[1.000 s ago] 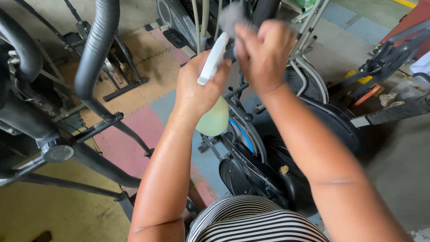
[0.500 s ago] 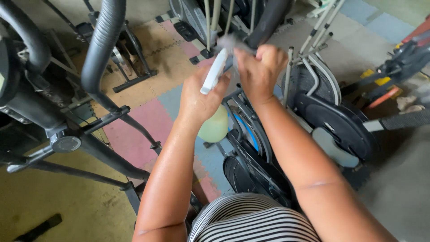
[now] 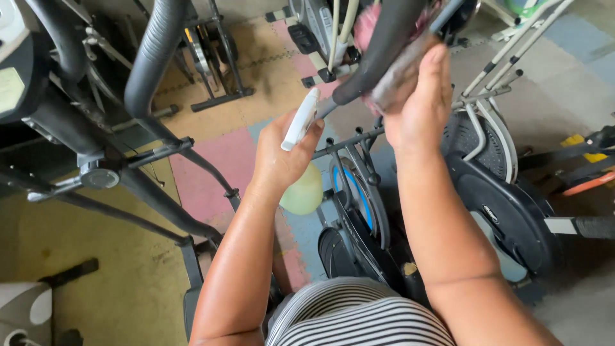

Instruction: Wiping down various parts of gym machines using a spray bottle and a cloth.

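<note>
Looking down from head height, the view shows two bare forearms raised over a black exercise bike (image 3: 487,211) on a floor of coloured foam mats (image 3: 205,173). The right hand (image 3: 419,102) is wrapped around a dark padded handlebar (image 3: 384,45), its grip closed on a grey-pink cloth (image 3: 397,80) pressed between palm and bar. The handlebar's long axis runs diagonally, rising up and away to the right of this grip and dropping down to the left of it, where its lower end passes just above the other hand. The left hand (image 3: 278,157) sits below and to the left of the right grip, near it but not touching. Its grip is closed around the neck of a spray bottle (image 3: 301,186), the white trigger head pointing upward toward the bar and the pale green body hanging beneath the palm. The right hand is the one in contact with the handlebar; the left is just beside the bar's lower end. A striped shirt (image 3: 359,317) fills the bottom edge, and another exercise machine (image 3: 96,128) stands well apart to the left.
</note>
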